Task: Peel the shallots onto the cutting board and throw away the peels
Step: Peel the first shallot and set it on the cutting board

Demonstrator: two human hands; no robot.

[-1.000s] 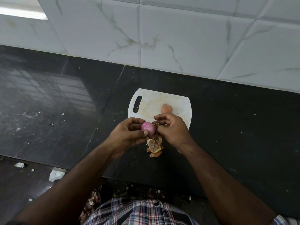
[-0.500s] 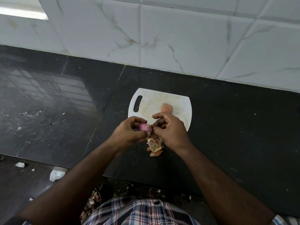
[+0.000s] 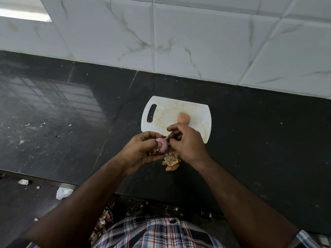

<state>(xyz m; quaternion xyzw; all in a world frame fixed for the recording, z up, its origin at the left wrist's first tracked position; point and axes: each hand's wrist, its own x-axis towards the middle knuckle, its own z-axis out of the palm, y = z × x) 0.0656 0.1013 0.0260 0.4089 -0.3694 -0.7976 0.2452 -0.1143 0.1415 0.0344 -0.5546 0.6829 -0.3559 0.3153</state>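
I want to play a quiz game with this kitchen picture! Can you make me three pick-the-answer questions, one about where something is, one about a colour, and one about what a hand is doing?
1. Where does the pile of peels lie?
A. on the black counter, under the hands
B. on the cutting board
C. on the wall tiles

2. What colour is the cutting board?
A. green
B. white
C. red

3. What is the left hand doing?
A. lying flat on the counter
B. pointing at the wall
C. holding a pink shallot

Answers:
1. A, the peels sit on the dark counter, off the board's near edge.
2. B, the board is white with a handle slot.
3. C, its fingers and thumb curl round the shallot while the right hand pinches at its skin.
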